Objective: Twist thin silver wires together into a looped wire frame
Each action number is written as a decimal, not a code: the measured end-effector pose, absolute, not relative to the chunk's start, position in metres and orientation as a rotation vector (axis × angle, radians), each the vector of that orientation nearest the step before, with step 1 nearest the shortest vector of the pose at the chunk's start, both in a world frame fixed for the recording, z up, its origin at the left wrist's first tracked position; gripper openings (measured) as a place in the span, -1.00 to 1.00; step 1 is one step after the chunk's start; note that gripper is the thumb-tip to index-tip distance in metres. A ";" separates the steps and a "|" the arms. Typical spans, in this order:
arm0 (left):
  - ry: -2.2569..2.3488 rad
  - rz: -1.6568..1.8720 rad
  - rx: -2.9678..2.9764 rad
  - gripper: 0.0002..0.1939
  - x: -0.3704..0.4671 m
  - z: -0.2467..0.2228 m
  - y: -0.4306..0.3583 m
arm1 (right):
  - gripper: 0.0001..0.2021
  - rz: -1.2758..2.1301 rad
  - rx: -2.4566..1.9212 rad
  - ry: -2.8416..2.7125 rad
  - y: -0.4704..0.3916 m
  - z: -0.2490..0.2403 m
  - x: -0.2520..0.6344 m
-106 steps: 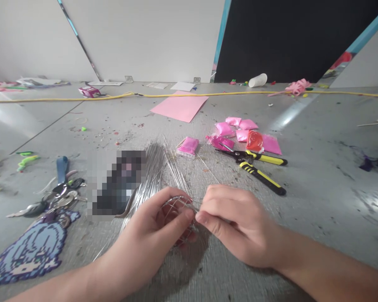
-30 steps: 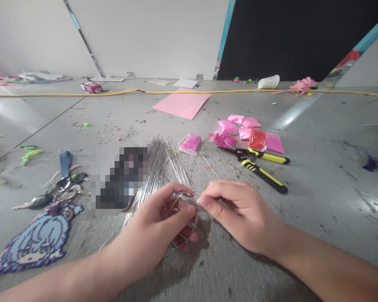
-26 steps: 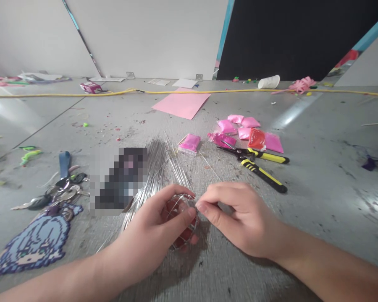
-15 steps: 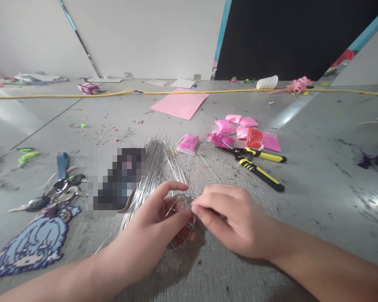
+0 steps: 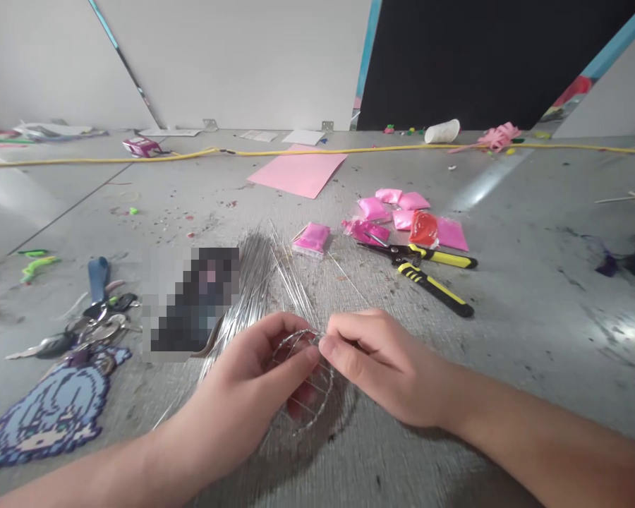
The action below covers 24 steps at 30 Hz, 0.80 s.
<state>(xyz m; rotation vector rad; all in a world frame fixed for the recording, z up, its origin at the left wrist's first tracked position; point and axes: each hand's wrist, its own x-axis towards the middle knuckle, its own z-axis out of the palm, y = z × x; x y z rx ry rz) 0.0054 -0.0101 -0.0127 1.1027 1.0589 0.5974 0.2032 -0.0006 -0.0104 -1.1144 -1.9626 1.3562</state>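
Note:
A small round frame of twisted silver wire [image 5: 324,406], crossed by thin wires, is held just above the table. My left hand [image 5: 267,374] is closed around its left side, thumb on top and fingers underneath. At its upper right edge, my right hand [image 5: 384,370] pinches the wire rim between thumb and forefinger; the fingertips hide the exact spot. Beyond my hands lies a thick bundle of straight silver wires [image 5: 254,275], with a few loose wires [image 5: 292,279] to its right. Pliers with black and yellow handles [image 5: 428,271] rest spread apart on the right.
Pink packets [image 5: 373,209] and a red packet [image 5: 424,228] lie behind the pliers. Left are a blurred-out phone [image 5: 195,303], keys [image 5: 53,344] and a blue pixel-bead figure [image 5: 53,409]. A yellow cord [image 5: 296,152] crosses behind pink paper [image 5: 299,173]; a paper cup [image 5: 442,132] lies sideways.
The wire frame has turned so more of its round rim faces me. My left forefinger, stretched out before, is now curled against the rim. The right hand still pinches the edge.

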 end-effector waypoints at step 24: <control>1.100 0.626 1.196 -0.74 0.005 -0.007 -0.007 | -0.60 1.329 -1.109 -2.035 0.000 -0.009 0.203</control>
